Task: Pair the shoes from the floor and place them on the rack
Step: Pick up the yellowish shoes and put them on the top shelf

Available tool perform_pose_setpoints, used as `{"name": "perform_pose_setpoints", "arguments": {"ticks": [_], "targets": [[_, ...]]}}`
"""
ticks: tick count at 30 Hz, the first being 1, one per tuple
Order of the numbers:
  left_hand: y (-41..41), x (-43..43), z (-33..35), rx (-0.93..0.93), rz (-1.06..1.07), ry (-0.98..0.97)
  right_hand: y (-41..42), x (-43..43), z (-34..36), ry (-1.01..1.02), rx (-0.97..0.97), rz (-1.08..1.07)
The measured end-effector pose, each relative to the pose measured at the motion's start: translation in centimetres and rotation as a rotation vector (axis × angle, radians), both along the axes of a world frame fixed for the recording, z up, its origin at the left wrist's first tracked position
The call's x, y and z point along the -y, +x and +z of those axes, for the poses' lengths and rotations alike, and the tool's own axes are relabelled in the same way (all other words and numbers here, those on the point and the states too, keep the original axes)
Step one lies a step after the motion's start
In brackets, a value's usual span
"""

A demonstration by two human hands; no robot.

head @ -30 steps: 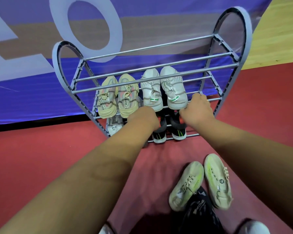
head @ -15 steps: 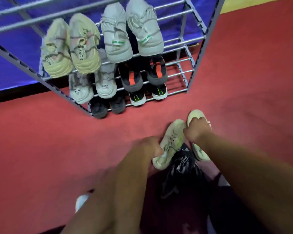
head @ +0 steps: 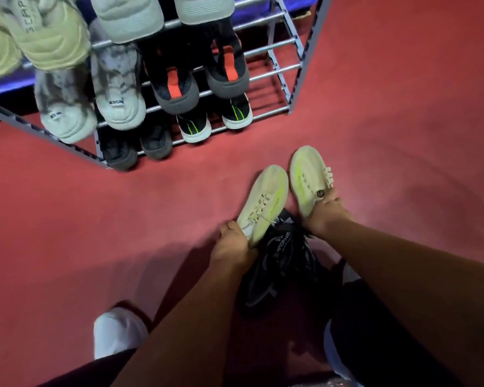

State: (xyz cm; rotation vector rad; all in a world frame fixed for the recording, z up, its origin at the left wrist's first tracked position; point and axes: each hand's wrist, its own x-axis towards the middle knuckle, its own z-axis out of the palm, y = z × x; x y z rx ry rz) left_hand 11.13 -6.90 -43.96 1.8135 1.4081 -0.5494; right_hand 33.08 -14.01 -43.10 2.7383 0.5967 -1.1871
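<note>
Both hands are closed on a pair of pale cream knit sneakers with neon yellow stripes, low over the red carpet floor (head: 53, 219). The left hand (head: 235, 244) grips the heel end of the left cream sneaker (head: 264, 202), and the right hand (head: 324, 210) grips the heel end of the right cream sneaker (head: 309, 177). The two sneakers lie side by side with a narrow gap, toes pointing toward the grey metal shoe rack (head: 296, 65). I cannot tell if their soles touch the floor or are a little lifted.

Just under the hands lies a black mesh sneaker with grey lettering (head: 280, 263), on the floor between the two forearms.

The rack stands well apart from the cream pair, at the upper left. On its bars sit beige chunky sneakers (head: 45, 32) and light grey sneakers (head: 129, 18) on the highest visible shelf, then grey-white marbled sneakers (head: 118, 88) and black sneakers with orange tongues (head: 176, 85) below, and on the lowest bars dark grey shoes (head: 140, 141) beside black shoes with green lines and white soles (head: 193, 128).

A white sock foot (head: 115, 331) is at the bottom left.
</note>
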Motion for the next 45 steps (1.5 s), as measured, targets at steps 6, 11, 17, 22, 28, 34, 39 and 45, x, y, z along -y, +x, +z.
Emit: {"name": "perform_pose_setpoints", "arguments": {"ticks": [6,11,17,22,28,34,39,45], "targets": [[-1.3,-0.9,-0.3,0.072,0.118,0.146,-0.7,0.6,-1.8,-0.016,0.028,0.032],[-2.7,-3.2,-0.6,0.040,0.260,0.183,-0.3,0.8,-2.0,0.187,0.053,-0.059],[-4.1,-4.7,-0.3,0.062,0.349,0.080,-1.4,-2.2,1.4,0.484,-0.012,-0.077],[-6.5,-6.0,0.1,0.180,0.444,0.008,-6.6,-7.2,5.3,0.646,-0.156,-0.044],[-11.6,-8.4,1.0,0.175,0.722,0.245,-15.4,-10.4,6.0,0.680,-0.251,0.137],[-14.9,-9.5,2.1,0.190,0.760,0.292,-19.1,-12.1,3.7,0.577,-0.388,0.385],[-14.4,-8.6,1.2,0.279,0.708,0.180,-19.0,-11.5,1.7,0.351,0.023,0.587],[-13.3,-6.6,-1.2,0.050,0.358,0.077,-19.5,-9.7,-0.7,0.146,-0.035,0.408]]}}
